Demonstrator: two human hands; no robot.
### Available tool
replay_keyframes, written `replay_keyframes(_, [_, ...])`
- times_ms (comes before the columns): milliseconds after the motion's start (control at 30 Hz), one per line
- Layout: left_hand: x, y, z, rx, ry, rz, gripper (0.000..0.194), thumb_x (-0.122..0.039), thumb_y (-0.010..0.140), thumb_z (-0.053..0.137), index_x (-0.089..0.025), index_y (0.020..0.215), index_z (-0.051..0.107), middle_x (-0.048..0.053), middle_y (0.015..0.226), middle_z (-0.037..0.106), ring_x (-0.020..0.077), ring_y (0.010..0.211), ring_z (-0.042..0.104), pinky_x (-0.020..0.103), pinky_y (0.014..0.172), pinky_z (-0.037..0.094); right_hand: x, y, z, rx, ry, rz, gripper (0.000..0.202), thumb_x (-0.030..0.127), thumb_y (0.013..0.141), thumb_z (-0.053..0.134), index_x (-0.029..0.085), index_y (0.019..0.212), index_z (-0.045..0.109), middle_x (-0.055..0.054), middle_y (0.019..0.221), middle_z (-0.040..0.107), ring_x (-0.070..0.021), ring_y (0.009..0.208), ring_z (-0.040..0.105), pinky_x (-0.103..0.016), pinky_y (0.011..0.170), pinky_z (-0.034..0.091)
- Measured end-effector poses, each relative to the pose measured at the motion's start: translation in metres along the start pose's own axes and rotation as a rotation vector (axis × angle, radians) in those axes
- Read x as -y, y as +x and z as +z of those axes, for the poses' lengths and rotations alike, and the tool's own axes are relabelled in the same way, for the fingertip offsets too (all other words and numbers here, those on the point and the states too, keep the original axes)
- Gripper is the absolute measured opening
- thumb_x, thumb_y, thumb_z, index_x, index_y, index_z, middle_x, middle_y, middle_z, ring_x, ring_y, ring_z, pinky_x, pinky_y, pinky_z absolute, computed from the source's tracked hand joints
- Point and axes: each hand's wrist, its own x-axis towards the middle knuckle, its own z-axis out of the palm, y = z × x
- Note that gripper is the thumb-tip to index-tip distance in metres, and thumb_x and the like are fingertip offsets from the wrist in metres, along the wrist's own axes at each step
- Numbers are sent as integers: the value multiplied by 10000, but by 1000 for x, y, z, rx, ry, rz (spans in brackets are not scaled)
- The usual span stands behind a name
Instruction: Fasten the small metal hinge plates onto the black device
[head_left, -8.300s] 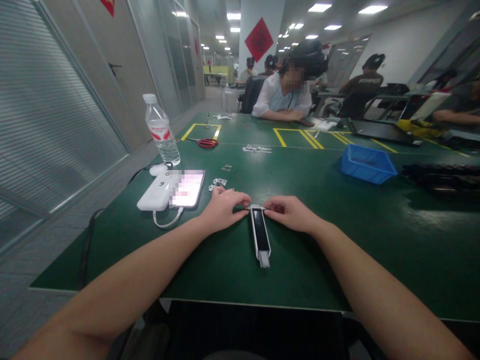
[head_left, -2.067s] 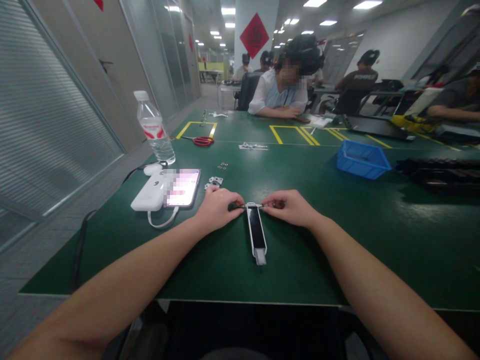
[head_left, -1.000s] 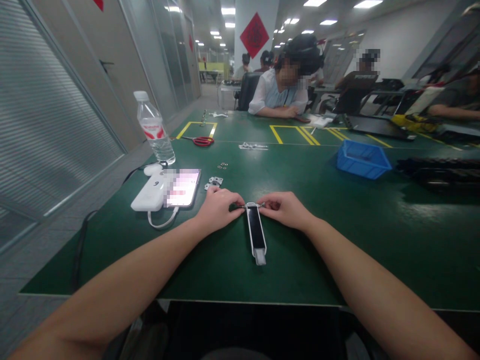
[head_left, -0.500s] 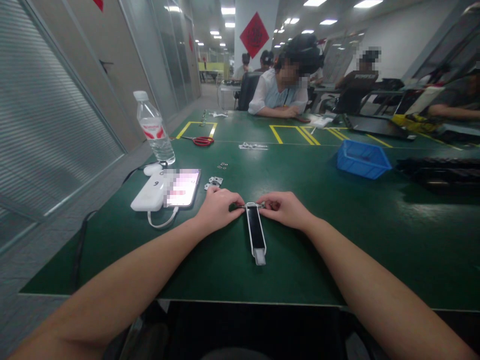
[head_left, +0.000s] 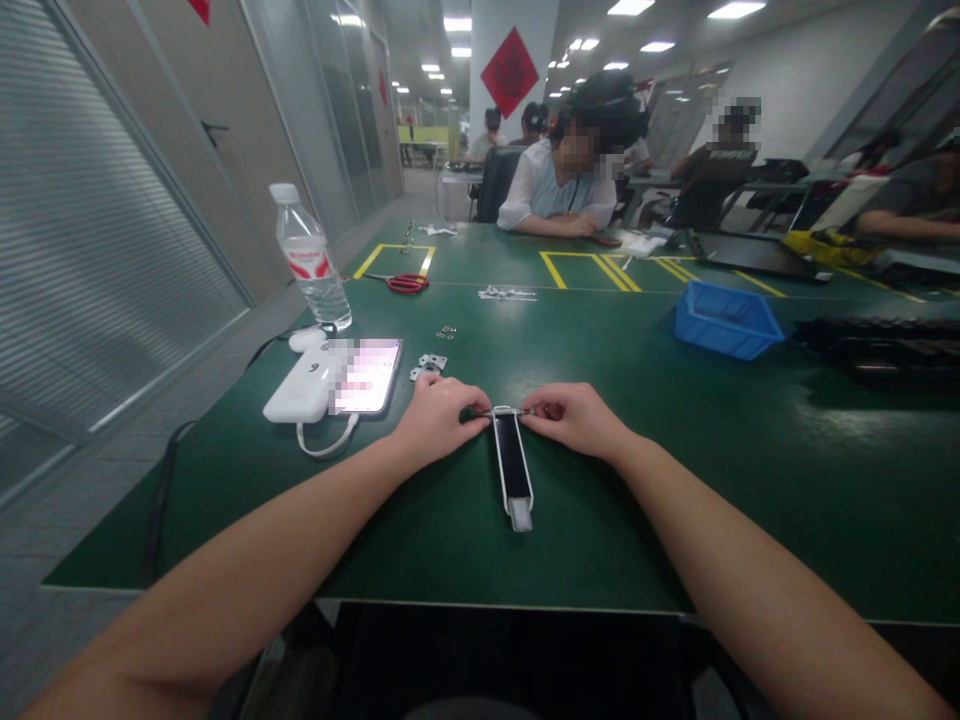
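A long device with a white frame and black face (head_left: 513, 458) lies on the green table, its grey end toward me. My left hand (head_left: 444, 418) is closed in a pinch at the left of its far end, on a small thin part I cannot make out. On the other side my right hand (head_left: 574, 420) pinches another small metallic piece, too small to name. Grey metal pieces (head_left: 430, 366) lie just beyond my left hand, and several tiny rings (head_left: 447, 332) are farther off.
To the left are a white power bank (head_left: 300, 388), a phone (head_left: 375, 375) with a cable and a water bottle (head_left: 309, 260). Red scissors (head_left: 407, 284) and white strips (head_left: 508, 294) lie farther back. A blue bin (head_left: 726, 322) stands right. A person (head_left: 562, 190) sits opposite.
My right hand has shifted very slightly right, away from the device's far end. The device and my left hand look almost unchanged.
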Motion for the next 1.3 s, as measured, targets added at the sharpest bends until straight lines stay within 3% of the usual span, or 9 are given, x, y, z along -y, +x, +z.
replay_keyframes(467, [6,3,6,-5,-7,44,99,-258,818,627,-226,912,620,-28,927,698,187,938,603,372,882,250,1,1,2,30,8,-8,120,249,782,608,159,809,682,14,608,549,-87,536,458,-220,542,356])
replay_keyframes(733, [5,0,-3,10,-65,6,463,-320,761,705,-238,1160,486,-8,994,694,217,1010,595,409,932,269,6,2,-3,128,-4,49,141,228,790,597,157,877,684,12,634,537,-95,562,461,-228,556,360])
replay_keyframes(867, [11,0,-18,-101,-110,-11,533,-366,729,732,-219,1178,485,21,1039,678,214,984,615,407,932,344,7,2,-5,145,13,65,158,218,794,597,148,908,681,13,636,533,-96,561,458,-234,556,369])
replay_keyframes(1033, [30,2,-30,-321,-56,-120,320,-300,814,616,-178,1102,547,50,1045,666,193,964,617,331,876,452,8,1,-5,144,5,56,151,215,804,590,163,915,679,10,643,539,-100,571,461,-236,560,375])
replay_keyframes(1133, [38,2,-30,-289,108,-190,247,-223,827,553,-183,1069,585,65,1115,644,235,1057,579,383,936,427,7,1,-5,139,-6,58,151,217,806,593,165,920,677,10,651,544,-101,579,474,-239,572,384])
replay_keyframes(1300, [39,2,-26,-212,230,-228,290,-187,835,504,-156,1110,590,89,1130,642,260,1067,572,401,952,425,7,1,-5,135,-8,48,148,212,811,589,160,915,679,8,654,540,-102,581,473,-241,570,380])
